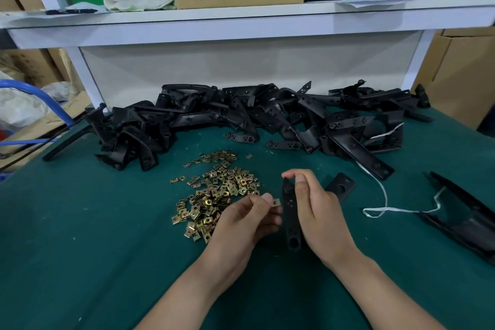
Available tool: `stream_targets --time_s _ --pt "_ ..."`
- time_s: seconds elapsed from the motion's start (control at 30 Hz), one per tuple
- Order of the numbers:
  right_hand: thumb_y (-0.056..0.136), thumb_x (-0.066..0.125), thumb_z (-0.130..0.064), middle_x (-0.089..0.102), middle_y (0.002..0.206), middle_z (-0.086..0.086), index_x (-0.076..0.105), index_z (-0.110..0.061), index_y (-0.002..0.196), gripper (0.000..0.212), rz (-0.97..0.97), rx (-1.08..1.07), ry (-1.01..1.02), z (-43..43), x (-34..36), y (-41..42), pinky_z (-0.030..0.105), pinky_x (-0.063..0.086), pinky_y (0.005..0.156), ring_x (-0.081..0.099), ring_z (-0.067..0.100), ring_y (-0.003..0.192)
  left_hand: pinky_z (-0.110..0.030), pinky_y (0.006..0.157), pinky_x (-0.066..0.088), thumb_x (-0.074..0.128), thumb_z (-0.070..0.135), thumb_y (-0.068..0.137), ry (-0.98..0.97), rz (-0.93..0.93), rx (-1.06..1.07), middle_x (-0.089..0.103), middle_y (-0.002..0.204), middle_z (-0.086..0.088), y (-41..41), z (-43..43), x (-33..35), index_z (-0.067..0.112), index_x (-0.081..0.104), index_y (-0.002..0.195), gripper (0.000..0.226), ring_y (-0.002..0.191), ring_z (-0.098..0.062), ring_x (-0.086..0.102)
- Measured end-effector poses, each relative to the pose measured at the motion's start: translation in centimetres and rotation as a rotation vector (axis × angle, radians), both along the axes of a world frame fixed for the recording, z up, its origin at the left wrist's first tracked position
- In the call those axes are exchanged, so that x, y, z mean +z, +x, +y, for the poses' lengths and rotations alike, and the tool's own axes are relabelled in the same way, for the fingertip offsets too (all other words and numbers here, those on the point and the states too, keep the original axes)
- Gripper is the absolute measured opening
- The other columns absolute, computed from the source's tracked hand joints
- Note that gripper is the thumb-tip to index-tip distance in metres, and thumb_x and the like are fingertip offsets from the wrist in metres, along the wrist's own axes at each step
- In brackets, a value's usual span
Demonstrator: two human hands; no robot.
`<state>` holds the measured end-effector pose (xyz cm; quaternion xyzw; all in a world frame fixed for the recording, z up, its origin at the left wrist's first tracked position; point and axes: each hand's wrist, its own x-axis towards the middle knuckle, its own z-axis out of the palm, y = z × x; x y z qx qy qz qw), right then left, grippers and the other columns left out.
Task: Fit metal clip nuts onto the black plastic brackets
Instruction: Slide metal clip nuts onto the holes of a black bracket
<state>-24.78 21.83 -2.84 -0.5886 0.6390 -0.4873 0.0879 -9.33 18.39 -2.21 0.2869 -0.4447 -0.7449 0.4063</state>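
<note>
While our right hand (318, 211) holds one bracket (290, 211) upright, fingers (301, 182) clamped on its top end, our left hand (249, 218) pinches a clip nut (276, 202) right at its edge, likely ready to slide on. The nut pile (217, 190) lies close by on the worktop (80, 249).

Bare green mat (80, 236) at lower left gives passage; bracket pile (187, 115) bars mid-frame, clip-nut heap (214, 195) the centre, white string (386, 197) the right.

Left hand (241, 222) pinching, right hand (318, 211) gripping
</note>
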Motion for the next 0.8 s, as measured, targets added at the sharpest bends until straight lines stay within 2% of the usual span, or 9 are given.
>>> stream_targets --time_s 0.1,0.27,0.57,0.7,0.8 --pt "0.101 0.018 -0.056 0.054 0.062 -0.008 0.053 -0.04 0.116 0.041 0.028 0.009 0.002 0.11 -0.05 0.09 0.029 0.042 0.061 0.056 0.008 0.065 -0.025 0.073 0.056 0.068 0.031 0.088 -0.004 -0.016 -0.049 0.071 0.089 -0.013 0.17 0.02 0.21 0.009 0.074 0.089 0.023 0.077 -0.017 0.067" --pt "0.101 0.018 -0.056 0.052 0.061 -0.003 0.052 -0.041 0.115 0.039 0.046 -0.008 -0.007 0.05 0.08 0.11 0.028 0.04 0.059 0.054 0.008 0.063 -0.024 0.069 0.056 0.066 0.029 0.088 0.018 -0.011 -0.054 0.073 0.087 -0.012 0.13 0.05 0.43 0.016 0.078 0.079 0.019 0.074 -0.017 0.069" --pt "0.102 0.02 -0.052 0.053 0.062 -0.005 0.054 -0.037 0.117 0.04 0.056 0.0 0.004 0.14 0.18 0.16 0.029 0.039 0.059 0.054 0.012 0.064 -0.025 0.07 0.056 0.067 0.027 0.089 0.004 -0.037 -0.083 0.071 0.089 -0.014 0.31 -0.09 0.23 0.004 0.071 0.092 0.024 0.075 -0.017 0.067" --pt "0.101 0.02 -0.052 0.058 0.066 -0.002 0.053 -0.037 0.116 0.039 0.058 0.007 0.015 0.2 0.32 0.29 0.035 0.046 0.061 0.057 0.013 0.067 -0.025 0.069 0.056 0.067 0.027 0.088 -0.007 -0.041 -0.093 0.071 0.088 -0.014 0.34 -0.07 0.34 0.008 0.075 0.086 0.021 0.073 -0.017 0.067" --pt "0.101 0.021 -0.052 0.056 0.064 -0.003 0.053 -0.036 0.115 0.039 0.061 0.008 0.013 0.25 0.37 0.36 0.035 0.046 0.06 0.056 0.013 0.065 -0.024 0.069 0.056 0.066 0.027 0.089 -0.021 -0.042 -0.098 0.072 0.087 -0.013 0.34 -0.01 0.37 0.013 0.078 0.081 0.02 0.073 -0.016 0.067"
